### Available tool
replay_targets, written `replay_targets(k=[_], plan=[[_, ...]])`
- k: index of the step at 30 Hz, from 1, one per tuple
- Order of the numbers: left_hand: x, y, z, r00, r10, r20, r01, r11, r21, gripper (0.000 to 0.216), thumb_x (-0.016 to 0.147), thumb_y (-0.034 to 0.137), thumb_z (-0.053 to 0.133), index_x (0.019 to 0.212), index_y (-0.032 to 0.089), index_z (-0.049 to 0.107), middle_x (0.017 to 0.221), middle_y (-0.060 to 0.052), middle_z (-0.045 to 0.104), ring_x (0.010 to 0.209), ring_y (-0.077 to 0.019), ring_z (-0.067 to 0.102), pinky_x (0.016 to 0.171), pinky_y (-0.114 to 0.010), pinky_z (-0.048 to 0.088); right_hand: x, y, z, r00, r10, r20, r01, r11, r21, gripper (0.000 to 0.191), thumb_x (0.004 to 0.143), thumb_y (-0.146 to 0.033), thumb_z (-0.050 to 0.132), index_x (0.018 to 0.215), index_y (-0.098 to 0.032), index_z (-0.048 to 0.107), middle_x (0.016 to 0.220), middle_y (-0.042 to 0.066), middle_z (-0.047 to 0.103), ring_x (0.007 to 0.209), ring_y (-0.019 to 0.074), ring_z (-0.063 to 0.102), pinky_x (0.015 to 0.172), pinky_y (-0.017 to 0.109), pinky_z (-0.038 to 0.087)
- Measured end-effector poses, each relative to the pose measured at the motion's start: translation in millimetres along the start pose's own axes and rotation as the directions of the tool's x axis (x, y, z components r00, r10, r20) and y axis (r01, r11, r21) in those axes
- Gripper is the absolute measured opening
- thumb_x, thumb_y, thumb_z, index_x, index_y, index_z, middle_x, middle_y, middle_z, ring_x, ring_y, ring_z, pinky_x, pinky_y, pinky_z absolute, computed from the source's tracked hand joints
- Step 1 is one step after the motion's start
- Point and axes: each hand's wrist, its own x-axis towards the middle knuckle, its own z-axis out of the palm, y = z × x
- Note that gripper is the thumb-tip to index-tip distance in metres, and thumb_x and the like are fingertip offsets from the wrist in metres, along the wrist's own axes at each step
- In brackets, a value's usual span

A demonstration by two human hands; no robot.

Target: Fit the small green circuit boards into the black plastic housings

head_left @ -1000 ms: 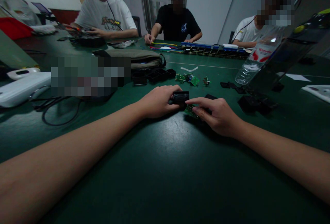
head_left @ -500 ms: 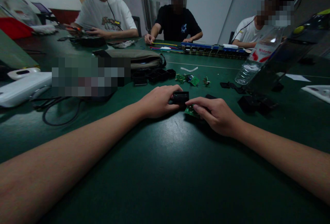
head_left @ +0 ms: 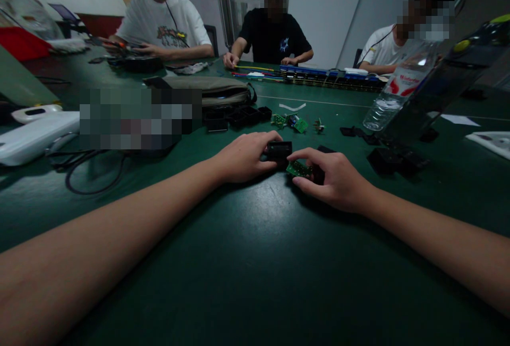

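Observation:
In the head view, my left hand point(head_left: 249, 157) is closed around a small black plastic housing point(head_left: 279, 150), its hollow side facing me. Just right of the housing is a green circuit board point(head_left: 299, 168). My right hand point(head_left: 338, 178) has the board between its index finger and thumb, with the fingertips at its edges. The other fingers of that hand are mostly hidden. Behind it a dark piece point(head_left: 325, 149) shows in part. Beyond both hands lie several more green circuit boards point(head_left: 298, 124).
Several black housings point(head_left: 239, 116) lie near a grey-green bag point(head_left: 215, 91). More black parts point(head_left: 386, 161) are at right, below a water bottle point(head_left: 402, 91). A cable point(head_left: 95, 192) curls at left. Three people sit across the green table point(head_left: 255, 261).
My right thumb has moved down and away from the index finger, so more of the green circuit board shows between them. My left hand and the black housing have stayed put.

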Motion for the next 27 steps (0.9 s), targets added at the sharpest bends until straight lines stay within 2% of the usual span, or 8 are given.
replay_targets(k=[7,15,27], plan=[[-0.1,0.0,-0.2,1.0,-0.009,-0.004,0.009,1.0,0.001,0.044,0.084,0.042,0.063,0.122,0.02,0.057,0.118,-0.01,0.07,0.106,-0.0266,0.065,0.091,-0.037,0.048,0.1,0.9,-0.2,1.0,0.017,0.016,-0.017,1.0,-0.001,0.037,0.087,-0.03,0.065,0.122,-0.017,0.063,0.07,-0.003,0.061,0.056,0.0107,0.051,0.058,0.024,0.037],[0.4,0.4,0.5,1.0,-0.007,-0.011,0.007,1.0,0.008,0.042,0.085,0.041,0.062,0.121,0.021,0.058,0.117,-0.009,0.07,0.105,-0.026,0.066,0.09,-0.036,0.048,0.5,0.4,-0.7,1.0,-0.016,0.014,0.016,1.0,-0.002,0.032,0.089,-0.03,0.063,0.118,-0.018,0.065,0.073,-0.002,0.063,0.057,0.0106,0.051,0.061,0.025,0.038],[0.7,0.7,0.3,1.0,-0.017,-0.002,0.017,1.0,0.0,0.043,0.083,0.038,0.063,0.12,0.019,0.057,0.116,-0.01,0.07,0.104,-0.0265,0.065,0.089,-0.037,0.047,-0.2,0.9,-0.5,0.999,0.031,0.015,-0.031,0.999,0.02,0.031,0.087,-0.032,0.065,0.115,-0.016,0.063,0.068,-0.004,0.058,0.055,0.0101,0.049,0.057,0.024,0.036]])
